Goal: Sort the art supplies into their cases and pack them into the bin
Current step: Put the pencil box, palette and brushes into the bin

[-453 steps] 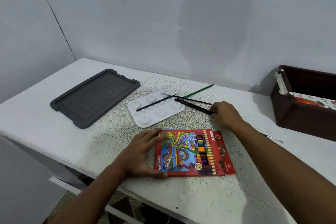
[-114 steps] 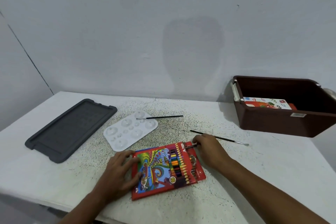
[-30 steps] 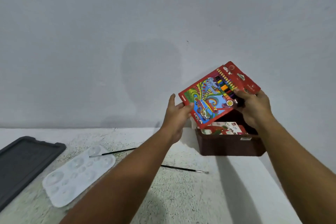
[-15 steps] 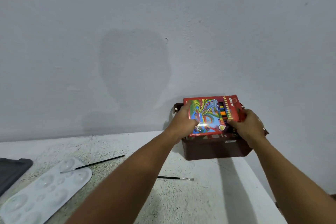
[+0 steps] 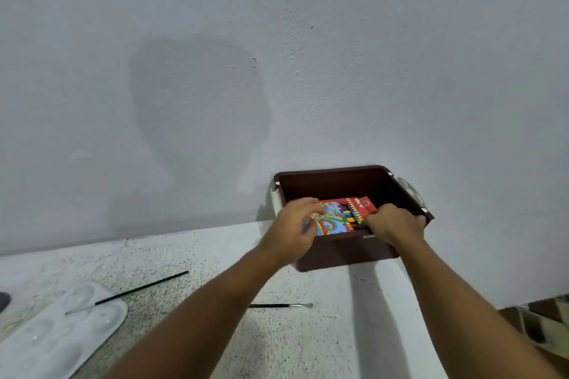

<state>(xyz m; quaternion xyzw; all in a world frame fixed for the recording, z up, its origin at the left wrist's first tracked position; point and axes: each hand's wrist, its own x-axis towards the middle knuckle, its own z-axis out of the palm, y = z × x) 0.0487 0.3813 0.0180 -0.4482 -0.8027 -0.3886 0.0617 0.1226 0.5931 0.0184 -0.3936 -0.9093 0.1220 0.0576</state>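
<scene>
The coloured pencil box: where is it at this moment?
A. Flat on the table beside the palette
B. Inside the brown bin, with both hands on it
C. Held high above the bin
B: the coloured pencil box sits within the brown bin walls, left hand and right hand on it.

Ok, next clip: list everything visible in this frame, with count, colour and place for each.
bin: one, dark brown, on the table's far right by the wall
coloured pencil box: one, red with bright artwork, inside the bin
paintbrushes: two, black handles; one with its tip on the palette, one on the table nearer the bin
palette: one, white, bottom left
table: one, white, speckled
dark object: one, grey, cut off at the left edge
hands: left hand and right hand, both on the pencil box
</scene>
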